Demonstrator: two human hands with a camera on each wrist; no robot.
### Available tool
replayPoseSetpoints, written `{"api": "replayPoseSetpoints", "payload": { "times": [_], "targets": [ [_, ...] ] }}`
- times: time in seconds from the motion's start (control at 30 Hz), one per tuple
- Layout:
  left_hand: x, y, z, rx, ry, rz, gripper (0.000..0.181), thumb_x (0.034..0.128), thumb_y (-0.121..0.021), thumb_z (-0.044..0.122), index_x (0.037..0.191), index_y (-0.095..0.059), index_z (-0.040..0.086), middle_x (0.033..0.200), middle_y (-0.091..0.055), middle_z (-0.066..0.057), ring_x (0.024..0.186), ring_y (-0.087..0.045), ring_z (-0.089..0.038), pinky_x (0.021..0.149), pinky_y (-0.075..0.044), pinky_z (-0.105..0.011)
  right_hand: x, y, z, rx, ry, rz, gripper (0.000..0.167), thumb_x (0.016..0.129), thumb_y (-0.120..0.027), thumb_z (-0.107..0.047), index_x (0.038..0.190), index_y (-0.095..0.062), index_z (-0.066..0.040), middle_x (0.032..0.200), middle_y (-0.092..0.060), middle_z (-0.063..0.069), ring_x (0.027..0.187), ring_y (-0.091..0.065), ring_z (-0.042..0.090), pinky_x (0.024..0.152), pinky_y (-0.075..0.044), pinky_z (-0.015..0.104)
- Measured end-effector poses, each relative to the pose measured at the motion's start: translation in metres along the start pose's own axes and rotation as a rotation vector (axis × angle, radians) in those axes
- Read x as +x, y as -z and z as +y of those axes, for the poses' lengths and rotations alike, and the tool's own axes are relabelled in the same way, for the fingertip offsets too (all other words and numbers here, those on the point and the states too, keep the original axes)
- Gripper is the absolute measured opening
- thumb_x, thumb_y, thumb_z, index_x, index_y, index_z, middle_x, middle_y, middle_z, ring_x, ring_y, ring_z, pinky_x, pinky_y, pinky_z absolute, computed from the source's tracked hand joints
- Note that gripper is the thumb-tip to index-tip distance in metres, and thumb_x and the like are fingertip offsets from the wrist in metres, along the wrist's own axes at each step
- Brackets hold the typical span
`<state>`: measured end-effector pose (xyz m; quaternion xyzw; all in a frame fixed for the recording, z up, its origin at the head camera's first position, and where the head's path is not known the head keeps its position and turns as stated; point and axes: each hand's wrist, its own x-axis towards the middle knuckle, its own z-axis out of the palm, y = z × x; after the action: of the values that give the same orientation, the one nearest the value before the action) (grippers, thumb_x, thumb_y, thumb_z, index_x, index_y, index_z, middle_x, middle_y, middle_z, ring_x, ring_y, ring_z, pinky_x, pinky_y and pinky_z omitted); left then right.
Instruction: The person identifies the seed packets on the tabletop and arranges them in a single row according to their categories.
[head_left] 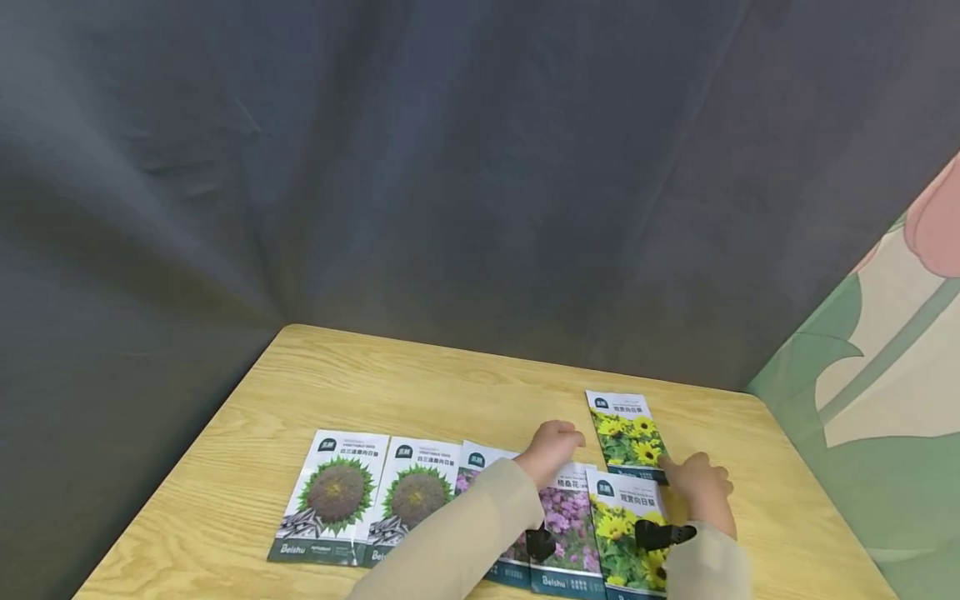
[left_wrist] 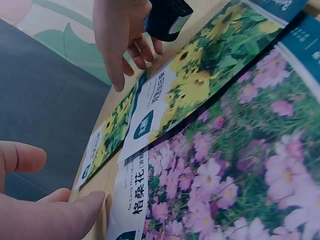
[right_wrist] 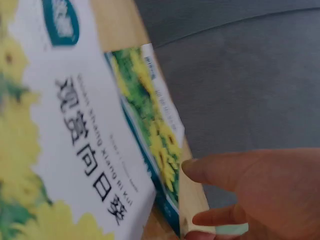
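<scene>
A seed packet with yellow flowers [head_left: 628, 432] lies toward the back right of the table. Its lower edge is close to the top of a second yellow-flower seed packet [head_left: 615, 521]. My right hand [head_left: 699, 483] is at the back packet's lower right edge, thumb extended, holding nothing; whether the thumb touches it I cannot tell. Loosely bent and spread, the fingers of my left hand [head_left: 553, 452] hover by the top of the pink-flower packet [head_left: 566, 512] with nothing between them. The left wrist view shows my left thumb [left_wrist: 65, 215] beside that packet's white top.
In the same row lie another pink-flower packet [head_left: 480, 458], partly behind my left sleeve, and two sunflower-head packets, one at the left end [head_left: 333, 492] and one beside it [head_left: 420, 483]. The wooden table [head_left: 420, 375] meets a dark curtain [head_left: 450, 208] behind.
</scene>
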<state>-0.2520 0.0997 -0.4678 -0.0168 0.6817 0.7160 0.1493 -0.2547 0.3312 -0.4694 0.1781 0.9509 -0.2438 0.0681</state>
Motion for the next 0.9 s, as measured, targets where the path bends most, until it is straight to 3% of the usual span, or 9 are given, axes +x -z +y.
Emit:
{"api": "replayPoseSetpoints", "payload": {
  "times": [0.27,0.33,0.37,0.4,0.47,0.5,0.57,0.67,0.9],
  "targets": [
    [0.005,-0.009,-0.002,0.034,-0.009,-0.010,0.049,0.0947,-0.059,0.010,0.139,-0.052,-0.011,0.140,-0.054,-0.023,0.131,-0.050,-0.040,0.110,-0.041,-0.055,0.020,0.012,0.000,-0.064,0.069,-0.086,0.067,0.100,-0.056,-0.028,0.127,-0.034,0.030,0.120,-0.033,0.052,0.114,-0.034,0.069,0.094,-0.040,0.072],
    [0.011,-0.007,-0.004,0.058,-0.017,-0.008,0.025,0.0949,-0.057,0.009,0.110,-0.064,-0.010,0.110,-0.065,-0.014,0.104,-0.061,-0.029,0.095,-0.051,-0.046,0.025,0.013,-0.004,-0.046,0.103,-0.112,0.066,0.099,-0.057,-0.026,0.128,-0.035,0.029,0.123,-0.035,0.052,0.114,-0.038,0.066,0.093,-0.043,0.070],
    [0.013,-0.005,-0.005,0.067,-0.022,-0.009,0.017,0.0951,-0.056,0.009,0.092,-0.064,-0.007,0.092,-0.063,-0.009,0.088,-0.059,-0.024,0.085,-0.052,-0.041,0.027,0.014,-0.006,-0.037,0.116,-0.127,0.066,0.098,-0.058,-0.025,0.127,-0.036,0.029,0.123,-0.037,0.051,0.113,-0.042,0.064,0.092,-0.045,0.068],
    [0.015,-0.003,-0.006,0.068,-0.023,-0.012,0.021,0.0953,-0.056,0.008,0.076,-0.057,0.000,0.078,-0.056,-0.004,0.074,-0.052,-0.019,0.075,-0.048,-0.035,0.030,0.014,-0.008,-0.032,0.129,-0.140,0.065,0.098,-0.059,-0.025,0.127,-0.038,0.029,0.123,-0.040,0.050,0.111,-0.046,0.061,0.090,-0.047,0.066],
    [0.019,0.000,-0.005,0.062,-0.025,-0.024,0.038,0.0957,-0.055,0.007,0.063,-0.035,0.013,0.063,-0.035,0.001,0.061,-0.034,-0.015,0.062,-0.036,-0.030,0.035,0.015,-0.013,-0.027,0.151,-0.163,0.060,0.096,-0.061,-0.024,0.121,-0.044,0.028,0.114,-0.049,0.045,0.097,-0.054,0.051,0.079,-0.053,0.055],
    [0.020,0.001,-0.004,0.055,-0.030,-0.033,0.044,0.0954,-0.054,0.007,0.063,-0.026,0.017,0.061,-0.026,0.002,0.059,-0.026,-0.015,0.060,-0.030,-0.029,0.038,0.015,-0.015,-0.030,0.153,-0.172,0.055,0.096,-0.062,-0.023,0.116,-0.048,0.026,0.104,-0.053,0.040,0.089,-0.056,0.045,0.072,-0.054,0.049],
    [0.020,0.002,-0.003,0.021,-0.032,-0.050,0.046,0.0954,-0.054,0.005,0.063,-0.025,0.018,0.060,-0.025,0.003,0.057,-0.025,-0.014,0.060,-0.030,-0.028,0.042,0.016,-0.017,-0.035,0.155,-0.186,0.045,0.094,-0.064,-0.023,0.104,-0.053,0.020,0.082,-0.053,0.026,0.068,-0.052,0.031,0.059,-0.049,0.038],
    [0.021,0.000,-0.004,-0.033,-0.032,-0.065,0.045,0.0942,-0.054,0.001,0.063,-0.026,0.018,0.061,-0.026,0.003,0.058,-0.026,-0.013,0.062,-0.033,-0.028,0.045,0.017,-0.020,-0.023,0.145,-0.196,0.032,0.092,-0.067,-0.020,0.092,-0.054,0.009,0.070,-0.040,0.007,0.057,-0.037,0.017,0.052,-0.038,0.030],
    [0.020,-0.007,-0.001,-0.063,0.003,-0.058,0.042,0.0932,-0.053,-0.001,0.065,-0.028,0.017,0.069,-0.032,0.001,0.068,-0.034,-0.015,0.068,-0.039,-0.028,0.050,0.013,-0.028,0.004,0.125,-0.194,0.026,0.091,-0.069,-0.015,0.090,-0.062,0.010,0.062,-0.040,0.003,0.049,-0.038,0.013,0.050,-0.043,0.028]
  ]
}}
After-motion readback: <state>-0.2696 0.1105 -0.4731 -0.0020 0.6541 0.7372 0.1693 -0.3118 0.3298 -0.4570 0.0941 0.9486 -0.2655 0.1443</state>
